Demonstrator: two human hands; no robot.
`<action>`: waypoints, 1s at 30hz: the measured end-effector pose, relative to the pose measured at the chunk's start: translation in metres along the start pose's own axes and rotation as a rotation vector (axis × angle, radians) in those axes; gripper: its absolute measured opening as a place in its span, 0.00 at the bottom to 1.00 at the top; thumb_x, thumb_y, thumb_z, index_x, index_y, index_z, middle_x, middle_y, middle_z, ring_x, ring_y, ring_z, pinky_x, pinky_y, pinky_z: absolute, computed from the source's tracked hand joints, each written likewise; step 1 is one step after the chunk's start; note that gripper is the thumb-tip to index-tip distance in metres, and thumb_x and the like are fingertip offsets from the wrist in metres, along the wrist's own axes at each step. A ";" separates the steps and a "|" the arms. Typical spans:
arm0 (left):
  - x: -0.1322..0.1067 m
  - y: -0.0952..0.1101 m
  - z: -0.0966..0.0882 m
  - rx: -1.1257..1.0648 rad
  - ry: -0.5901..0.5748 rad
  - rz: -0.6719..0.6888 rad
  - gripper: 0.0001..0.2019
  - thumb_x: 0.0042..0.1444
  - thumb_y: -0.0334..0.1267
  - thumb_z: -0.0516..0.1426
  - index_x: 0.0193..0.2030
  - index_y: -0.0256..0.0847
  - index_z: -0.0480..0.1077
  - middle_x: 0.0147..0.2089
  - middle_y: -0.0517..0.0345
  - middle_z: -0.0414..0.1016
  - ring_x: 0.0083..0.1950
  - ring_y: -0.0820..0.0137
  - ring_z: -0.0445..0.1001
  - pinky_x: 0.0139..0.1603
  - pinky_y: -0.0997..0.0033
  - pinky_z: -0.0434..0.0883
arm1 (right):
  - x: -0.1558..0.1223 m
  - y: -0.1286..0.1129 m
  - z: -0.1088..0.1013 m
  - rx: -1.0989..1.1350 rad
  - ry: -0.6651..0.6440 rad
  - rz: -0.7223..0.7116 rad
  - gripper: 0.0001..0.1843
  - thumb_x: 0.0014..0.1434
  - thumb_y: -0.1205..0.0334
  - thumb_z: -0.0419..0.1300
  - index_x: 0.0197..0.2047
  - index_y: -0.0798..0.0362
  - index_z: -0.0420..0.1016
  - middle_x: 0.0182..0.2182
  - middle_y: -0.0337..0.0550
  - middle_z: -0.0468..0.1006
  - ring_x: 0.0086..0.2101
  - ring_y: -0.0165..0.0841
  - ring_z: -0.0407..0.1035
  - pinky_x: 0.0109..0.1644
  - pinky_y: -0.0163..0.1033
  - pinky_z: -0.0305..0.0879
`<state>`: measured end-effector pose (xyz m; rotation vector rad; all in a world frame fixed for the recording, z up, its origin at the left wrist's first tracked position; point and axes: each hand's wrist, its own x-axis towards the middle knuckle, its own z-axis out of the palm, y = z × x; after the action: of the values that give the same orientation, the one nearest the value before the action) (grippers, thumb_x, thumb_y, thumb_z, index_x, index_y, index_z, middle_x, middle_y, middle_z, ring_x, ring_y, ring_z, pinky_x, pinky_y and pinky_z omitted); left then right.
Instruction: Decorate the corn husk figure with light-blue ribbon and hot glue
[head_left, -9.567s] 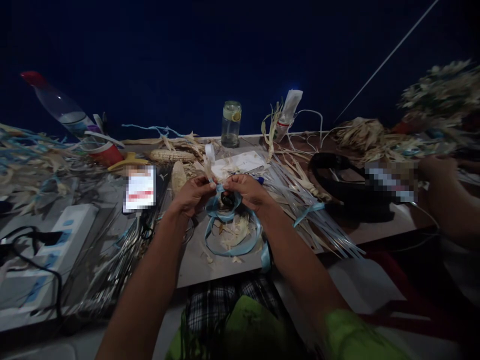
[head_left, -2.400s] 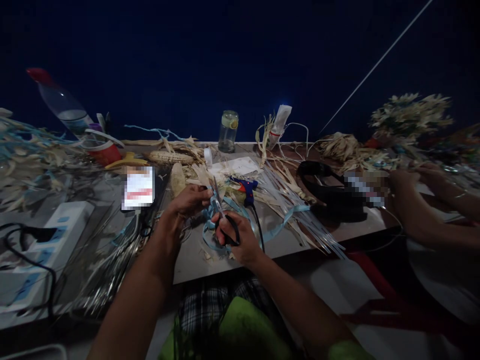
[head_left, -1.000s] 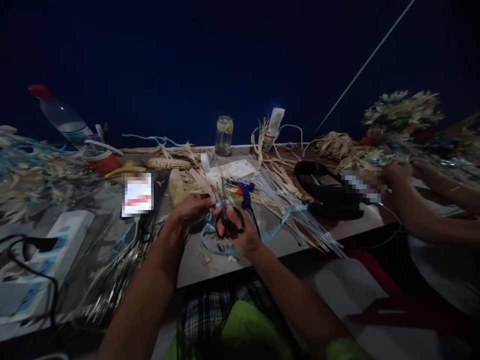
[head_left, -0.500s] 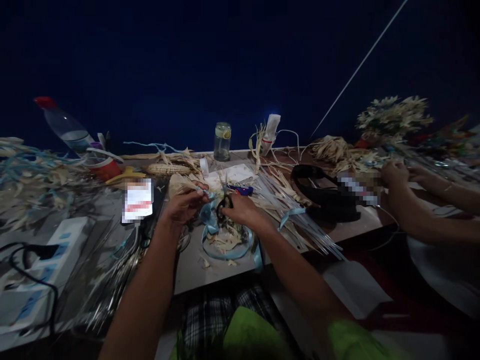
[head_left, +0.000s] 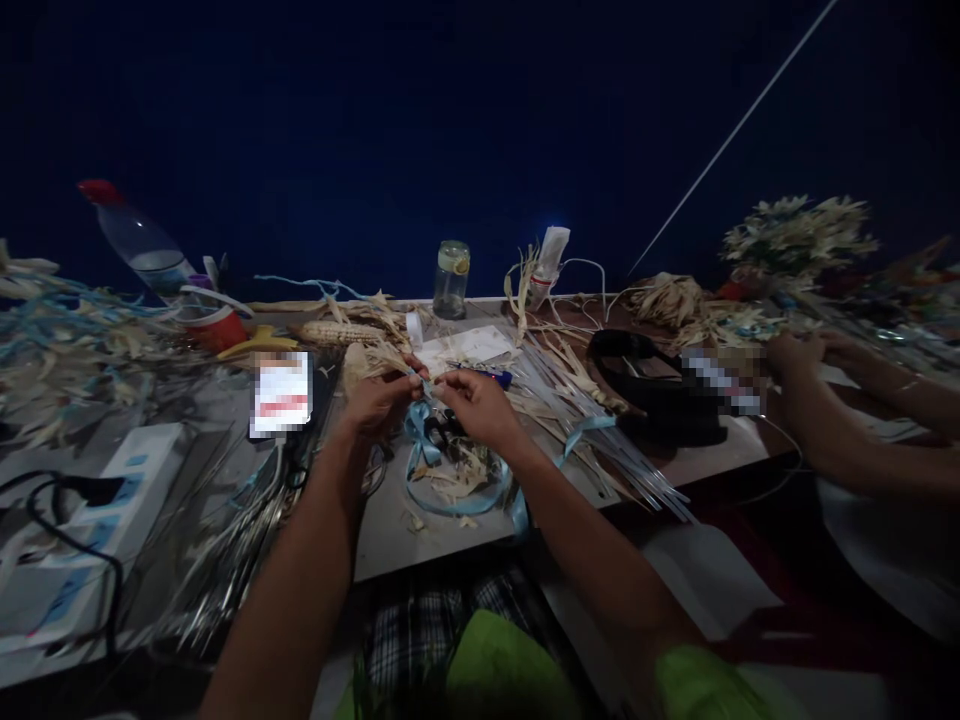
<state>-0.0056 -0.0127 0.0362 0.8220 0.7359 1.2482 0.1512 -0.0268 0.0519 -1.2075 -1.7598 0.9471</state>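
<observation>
My left hand (head_left: pixel 384 398) is closed around a bundle of dried corn husk (head_left: pixel 361 366), its pale strips fanning out to the left. Against its fingertips, my right hand (head_left: pixel 474 402) pinches a bit of light blue ribbon at the bundle. The rest of the blue ribbon (head_left: pixel 457 510) hangs in a curl below and loops over the table. Dark-handled scissors (head_left: pixel 438 432) lie under my right hand, partly hidden by it. Husk scraps (head_left: pixel 466 478) are scattered inside the ribbon loop.
Behind my hands stand a glass jar (head_left: pixel 451 280) and a corn cob (head_left: pixel 337 332). Clear plastic sticks (head_left: pixel 600 440) and a black headband-like object (head_left: pixel 660 400) lie right. At left are a phone (head_left: pixel 281 395), a power strip (head_left: pixel 112 530) and thin wires. Another person's hands (head_left: pixel 802 365) work at far right.
My right hand has let go of the scissors, which now rest on the table. Its fingers have moved left and up to meet my left hand at the ribbon.
</observation>
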 end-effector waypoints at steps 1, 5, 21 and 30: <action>0.002 -0.002 -0.001 0.025 0.003 0.006 0.18 0.35 0.33 0.66 0.34 0.36 0.66 0.29 0.62 0.70 0.27 0.78 0.66 0.31 0.76 0.62 | 0.000 -0.001 0.003 0.023 0.018 0.005 0.13 0.52 0.54 0.56 0.34 0.56 0.72 0.27 0.38 0.73 0.26 0.27 0.64 0.31 0.32 0.58; 0.004 -0.006 -0.002 0.085 0.015 0.016 0.16 0.35 0.34 0.66 0.33 0.36 0.67 0.27 0.63 0.70 0.30 0.76 0.68 0.34 0.75 0.63 | -0.001 -0.004 0.012 -0.133 0.119 -0.013 0.09 0.51 0.57 0.57 0.28 0.55 0.71 0.24 0.37 0.72 0.26 0.27 0.63 0.33 0.33 0.57; 0.004 -0.010 0.001 -0.018 -0.046 -0.023 0.19 0.38 0.35 0.66 0.38 0.36 0.69 0.32 0.59 0.73 0.28 0.79 0.69 0.33 0.77 0.65 | 0.001 0.006 0.014 -0.342 0.285 -0.242 0.09 0.54 0.68 0.50 0.26 0.54 0.68 0.26 0.40 0.71 0.30 0.29 0.64 0.37 0.34 0.56; 0.010 -0.024 -0.002 0.004 0.000 -0.037 0.13 0.38 0.37 0.66 0.32 0.35 0.72 0.26 0.61 0.71 0.27 0.79 0.67 0.32 0.77 0.64 | 0.006 0.011 0.014 -0.138 0.225 -0.179 0.11 0.57 0.64 0.49 0.26 0.54 0.68 0.23 0.38 0.70 0.27 0.28 0.63 0.34 0.33 0.57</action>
<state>0.0067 -0.0053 0.0140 0.8083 0.7506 1.2140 0.1410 -0.0205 0.0369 -1.1704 -1.7391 0.5705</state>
